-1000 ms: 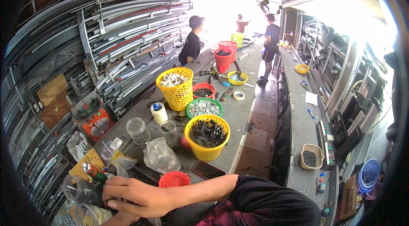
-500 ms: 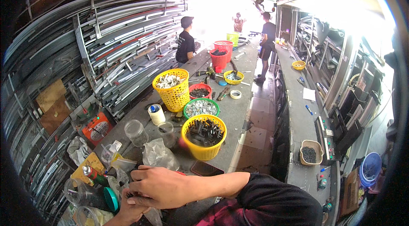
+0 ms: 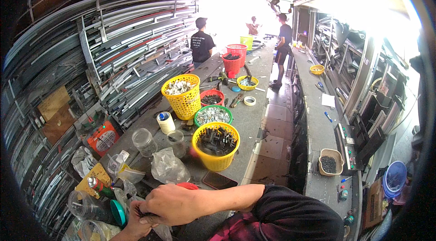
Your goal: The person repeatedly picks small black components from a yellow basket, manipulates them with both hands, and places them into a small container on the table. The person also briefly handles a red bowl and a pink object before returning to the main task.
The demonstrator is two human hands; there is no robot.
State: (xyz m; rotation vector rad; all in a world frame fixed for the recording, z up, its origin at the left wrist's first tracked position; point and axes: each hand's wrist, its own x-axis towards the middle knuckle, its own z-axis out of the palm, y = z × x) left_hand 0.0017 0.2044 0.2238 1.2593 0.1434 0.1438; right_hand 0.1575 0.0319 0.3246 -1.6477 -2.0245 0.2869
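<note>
At the lower left of the table my two hands meet. My right hand (image 3: 170,205) reaches across from the right, palm down, its curled fingers pressed against my left hand (image 3: 135,223). My left hand comes up from the bottom edge, and my right hand partly covers its fingers. Whatever lies between them is hidden. Just beyond my right hand is a crumpled clear plastic bag (image 3: 169,167). Part of a red object (image 3: 187,186) shows behind the wrist. A dark phone-like slab (image 3: 219,180) lies beside the forearm. Clear jars (image 3: 84,204) and a teal lid (image 3: 117,213) are left of my hands.
A yellow basket (image 3: 216,161) of black parts stands ahead, with a green basket (image 3: 195,120) and taller yellow basket (image 3: 181,107) behind. Metal profiles (image 3: 131,36) fill the left racks. Two people (image 3: 202,46) stand farther along the table, another beyond. A second bench (image 3: 318,127) runs right.
My right hand has dropped slightly and its fingers have curled down, showing more of the red object behind it. The person on the left has turned their back.
</note>
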